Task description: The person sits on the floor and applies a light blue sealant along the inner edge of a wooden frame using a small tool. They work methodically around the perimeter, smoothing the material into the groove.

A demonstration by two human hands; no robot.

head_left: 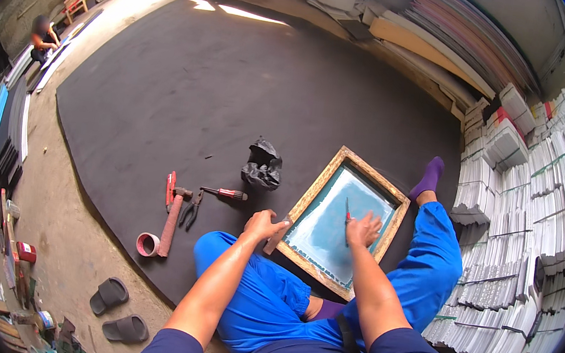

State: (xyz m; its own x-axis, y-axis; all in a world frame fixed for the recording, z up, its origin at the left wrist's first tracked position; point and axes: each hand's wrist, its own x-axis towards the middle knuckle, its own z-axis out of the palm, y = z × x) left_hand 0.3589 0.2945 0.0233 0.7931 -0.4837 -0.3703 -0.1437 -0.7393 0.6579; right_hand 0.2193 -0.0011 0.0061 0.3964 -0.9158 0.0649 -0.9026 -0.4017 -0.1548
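A rectangular frame with a mottled gold-brown border and a teal and whitish panel lies in front of me, by my bent legs. My left hand is closed at its left edge, fingers curled on a flat brown wooden-looking piece. Over the panel hovers or rests my right hand, slightly blurred, its fingers stretched out. Beside its thumb is a thin tool with a red part; it appears to lie on the panel, and I cannot tell if the thumb touches it.
Left of the frame lie a hammer, pliers, a screwdriver, a red-handled tool, a tape roll and crumpled black plastic on a dark mat. Bundled white strips stand at right. Another person sits far left.
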